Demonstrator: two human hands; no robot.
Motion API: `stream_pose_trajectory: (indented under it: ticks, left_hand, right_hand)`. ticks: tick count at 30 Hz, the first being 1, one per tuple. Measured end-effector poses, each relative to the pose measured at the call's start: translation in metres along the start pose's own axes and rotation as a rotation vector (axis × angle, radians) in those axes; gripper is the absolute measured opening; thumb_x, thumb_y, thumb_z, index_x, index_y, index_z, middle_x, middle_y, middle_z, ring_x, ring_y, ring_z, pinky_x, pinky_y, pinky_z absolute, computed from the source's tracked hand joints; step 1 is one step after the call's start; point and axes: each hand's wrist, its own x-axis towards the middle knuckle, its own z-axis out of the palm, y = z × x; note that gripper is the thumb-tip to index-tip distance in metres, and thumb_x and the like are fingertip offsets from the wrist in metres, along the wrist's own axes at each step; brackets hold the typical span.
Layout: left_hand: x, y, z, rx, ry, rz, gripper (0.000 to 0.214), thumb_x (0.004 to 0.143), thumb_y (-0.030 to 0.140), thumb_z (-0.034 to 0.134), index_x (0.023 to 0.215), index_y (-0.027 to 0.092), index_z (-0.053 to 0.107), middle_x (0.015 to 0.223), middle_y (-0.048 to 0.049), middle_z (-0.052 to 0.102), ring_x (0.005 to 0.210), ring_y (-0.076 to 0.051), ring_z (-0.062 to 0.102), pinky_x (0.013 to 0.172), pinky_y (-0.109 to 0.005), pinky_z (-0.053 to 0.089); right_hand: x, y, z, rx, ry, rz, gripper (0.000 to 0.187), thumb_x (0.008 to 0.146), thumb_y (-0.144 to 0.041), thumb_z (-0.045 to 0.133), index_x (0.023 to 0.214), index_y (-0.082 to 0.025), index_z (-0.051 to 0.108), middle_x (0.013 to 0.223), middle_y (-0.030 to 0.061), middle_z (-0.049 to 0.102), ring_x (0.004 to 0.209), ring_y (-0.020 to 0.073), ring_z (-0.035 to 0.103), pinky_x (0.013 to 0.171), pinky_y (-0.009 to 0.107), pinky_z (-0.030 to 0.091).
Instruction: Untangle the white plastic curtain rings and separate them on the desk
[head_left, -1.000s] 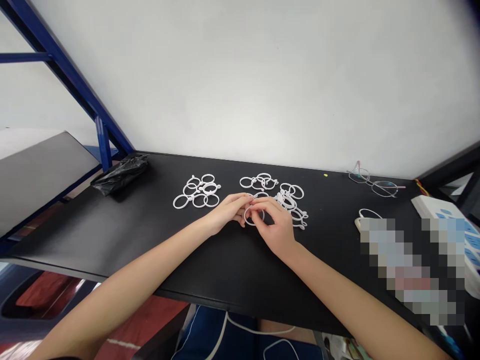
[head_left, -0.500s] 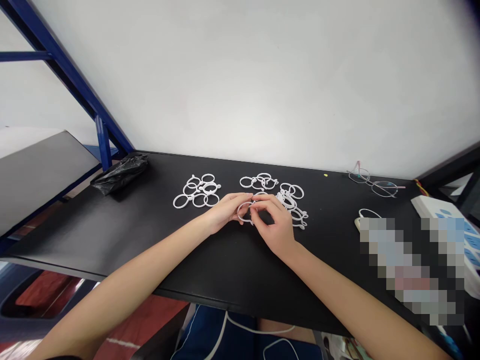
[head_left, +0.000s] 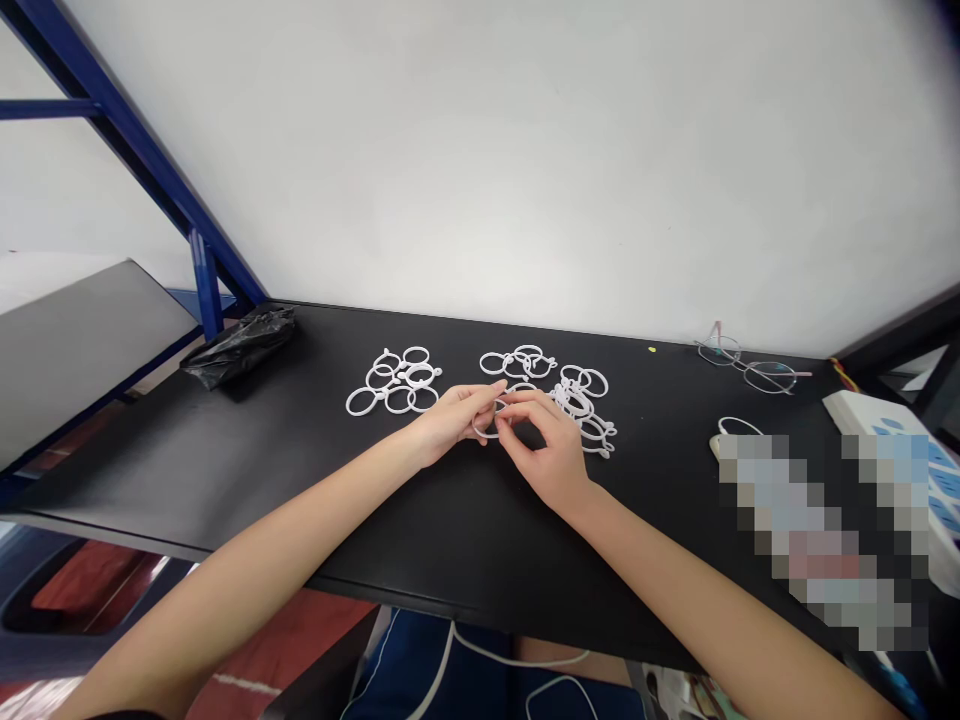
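You are holding one white ring [head_left: 486, 437] between your two hands, over the black table [head_left: 420, 520]. Your left hand [head_left: 454, 425] is gripping it from the left, fingers curling behind it; your right hand [head_left: 551, 452] is closing thumb and forefinger on its right side. The two hands are nearly meeting at the fingertips, and the ring's lower edge is showing beneath them; the exact hold of each finger is remaining hidden. Beyond your left hand, to the left, a left cluster [head_left: 381, 394] of rings is lying flat. A rear cluster [head_left: 526, 360] is lying beyond both hands, and a right cluster [head_left: 576, 402] is lying just behind your right hand, which is partly covering it.
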Motion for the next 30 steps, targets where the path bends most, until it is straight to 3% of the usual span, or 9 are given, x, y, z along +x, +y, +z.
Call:
stream_pose_trajectory:
  ticks: [18,30]
  left_hand:
    - [0.0002,-0.0008,0.0005,-0.026,0.002,0.004,0.051,0.080,0.052,0.064,0.055,0.017,0.038,0.050,0.0067,0.035,0.047,-0.005,0.032,0.053,-0.021,0.040]
    - [-0.0006,0.0002,0.0021,0.081,0.022,0.054,0.053,0.082,0.054,0.061,0.053,0.016,0.041,0.048,0.0056,0.038,0.047,-0.006,0.035,0.052,-0.020,0.043]
  right_hand:
    - [-0.0005,0.0011,0.0007,0.073,-0.043,0.036,0.013,0.086,-0.009,0.057,0.084,-0.021,0.061,0.095,0.0044,0.065,0.070,0.0133,0.062,0.067,0.029,0.054]
    - [-0.0007,0.0020,0.0005,0.108,-0.058,0.070,0.013,0.086,-0.009,0.056,0.084,-0.022,0.061,0.089,0.0029,0.065,0.070,0.0139,0.060,0.066,0.029,0.053]
